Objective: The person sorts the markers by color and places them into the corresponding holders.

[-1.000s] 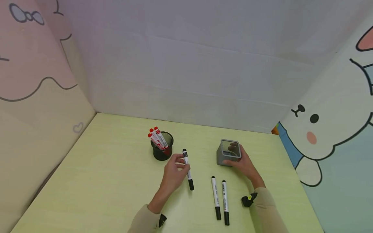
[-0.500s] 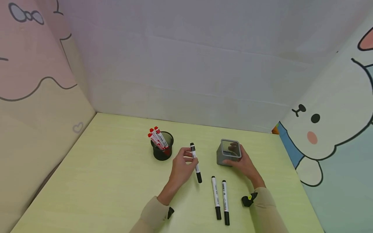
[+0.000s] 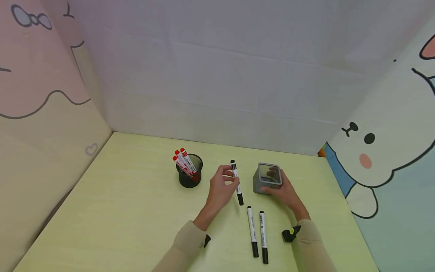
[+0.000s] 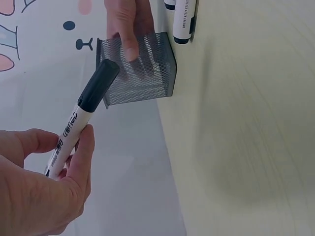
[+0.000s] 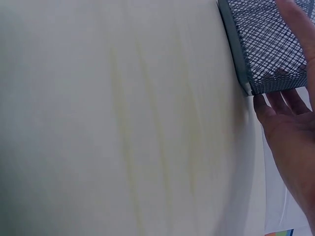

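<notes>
My left hand (image 3: 221, 189) pinches a white marker with black ends (image 3: 236, 183) between thumb and fingers, held above the table and left of the square grey mesh pen holder (image 3: 267, 179). In the left wrist view the marker (image 4: 74, 120) points its black end toward the holder (image 4: 140, 69). My right hand (image 3: 285, 192) grips the holder from its right side, thumb across the near face and fingers behind the mesh. The right wrist view shows that hand (image 5: 290, 132) around the mesh holder (image 5: 270, 44). The holder stands upright on the table.
Two black-capped white markers, one on the left (image 3: 252, 230) and one on the right (image 3: 263, 237), lie side by side in front of the holder. A round black mesh cup (image 3: 189, 181) holds red-capped markers (image 3: 185, 161) at the left. Walls border the pale yellow table (image 3: 129, 196).
My left hand has moved right and farther from me with the marker, from near the round cup toward the square holder. My right hand and the holder have stayed in place.
</notes>
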The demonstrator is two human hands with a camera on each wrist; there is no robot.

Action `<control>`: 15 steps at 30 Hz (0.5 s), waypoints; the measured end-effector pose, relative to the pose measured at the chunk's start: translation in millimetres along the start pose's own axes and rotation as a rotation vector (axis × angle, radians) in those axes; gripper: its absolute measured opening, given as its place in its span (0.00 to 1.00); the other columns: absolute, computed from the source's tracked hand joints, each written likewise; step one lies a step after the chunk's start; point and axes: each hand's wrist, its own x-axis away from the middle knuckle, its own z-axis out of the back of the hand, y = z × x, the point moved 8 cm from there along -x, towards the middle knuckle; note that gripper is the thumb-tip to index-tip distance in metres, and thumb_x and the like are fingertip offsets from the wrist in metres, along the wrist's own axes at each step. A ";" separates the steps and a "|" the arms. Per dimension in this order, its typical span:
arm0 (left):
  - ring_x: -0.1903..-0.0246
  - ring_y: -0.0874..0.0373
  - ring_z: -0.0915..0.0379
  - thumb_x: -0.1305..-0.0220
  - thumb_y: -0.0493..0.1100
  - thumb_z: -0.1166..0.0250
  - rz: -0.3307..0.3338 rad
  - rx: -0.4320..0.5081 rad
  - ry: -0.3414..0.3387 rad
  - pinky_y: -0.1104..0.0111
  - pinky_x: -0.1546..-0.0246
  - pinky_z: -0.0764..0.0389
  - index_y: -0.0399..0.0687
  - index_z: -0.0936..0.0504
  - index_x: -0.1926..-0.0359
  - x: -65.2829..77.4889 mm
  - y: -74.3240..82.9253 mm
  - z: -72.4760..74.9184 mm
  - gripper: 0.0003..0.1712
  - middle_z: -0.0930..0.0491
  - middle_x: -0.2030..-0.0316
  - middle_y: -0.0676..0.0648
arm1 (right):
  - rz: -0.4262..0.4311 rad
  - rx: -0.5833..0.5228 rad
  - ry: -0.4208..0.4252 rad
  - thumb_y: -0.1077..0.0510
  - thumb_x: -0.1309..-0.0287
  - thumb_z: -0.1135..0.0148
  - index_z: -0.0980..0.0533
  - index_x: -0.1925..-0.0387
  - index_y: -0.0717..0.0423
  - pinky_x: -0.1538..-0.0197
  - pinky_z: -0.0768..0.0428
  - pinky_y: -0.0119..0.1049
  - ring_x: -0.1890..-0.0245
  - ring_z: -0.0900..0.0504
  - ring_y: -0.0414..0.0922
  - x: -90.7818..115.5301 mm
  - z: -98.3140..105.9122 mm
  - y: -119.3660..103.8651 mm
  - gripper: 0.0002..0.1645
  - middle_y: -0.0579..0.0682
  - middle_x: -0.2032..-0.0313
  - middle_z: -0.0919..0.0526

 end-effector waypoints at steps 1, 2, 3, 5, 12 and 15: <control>0.56 0.51 0.17 0.34 0.36 0.32 0.001 -0.003 -0.003 0.63 0.58 0.16 0.39 0.25 0.42 -0.6 0.5 -1.2 0.21 0.19 0.55 0.44 | 0.000 -0.001 0.000 0.64 0.44 0.24 0.40 0.26 0.53 0.41 0.32 0.22 0.33 0.30 0.55 0.6 -0.4 0.2 0.49 0.61 0.32 0.28; 0.56 0.51 0.17 0.34 0.36 0.32 0.002 -0.005 -0.004 0.63 0.58 0.16 0.39 0.25 0.42 -1.3 1.3 -2.5 0.21 0.20 0.55 0.44 | 0.002 -0.004 -0.002 0.64 0.44 0.24 0.41 0.26 0.53 0.41 0.32 0.22 0.33 0.30 0.55 0.9 -0.7 0.4 0.49 0.61 0.32 0.28; 0.56 0.51 0.17 0.34 0.36 0.32 -0.004 -0.006 -0.003 0.63 0.58 0.16 0.39 0.25 0.42 -2.0 2.9 -3.5 0.21 0.19 0.55 0.44 | 0.002 -0.003 -0.004 0.64 0.43 0.24 0.41 0.25 0.53 0.41 0.32 0.23 0.33 0.30 0.55 1.3 -1.2 0.4 0.50 0.61 0.32 0.28; 0.56 0.50 0.17 0.34 0.35 0.32 -0.019 -0.003 -0.001 0.62 0.58 0.16 0.39 0.25 0.42 -3.8 6.8 -5.8 0.21 0.19 0.56 0.43 | 0.010 -0.001 -0.008 0.63 0.43 0.24 0.41 0.25 0.53 0.40 0.32 0.23 0.32 0.31 0.57 1.5 -1.8 0.2 0.50 0.61 0.32 0.29; 0.56 0.54 0.18 0.34 0.36 0.32 -0.041 0.008 -0.017 0.65 0.58 0.17 0.41 0.24 0.42 -15.6 21.5 -19.2 0.21 0.19 0.57 0.46 | 0.013 0.010 0.009 0.64 0.44 0.23 0.41 0.25 0.53 0.41 0.32 0.22 0.33 0.30 0.58 1.2 3.0 1.7 0.50 0.62 0.33 0.28; 0.57 0.53 0.18 0.34 0.36 0.32 -0.060 0.014 -0.013 0.66 0.58 0.16 0.40 0.24 0.42 -20.5 27.8 -23.1 0.21 0.19 0.57 0.45 | 0.015 -0.001 0.006 0.65 0.44 0.23 0.41 0.25 0.53 0.41 0.32 0.21 0.32 0.30 0.59 0.3 3.1 2.5 0.51 0.62 0.33 0.28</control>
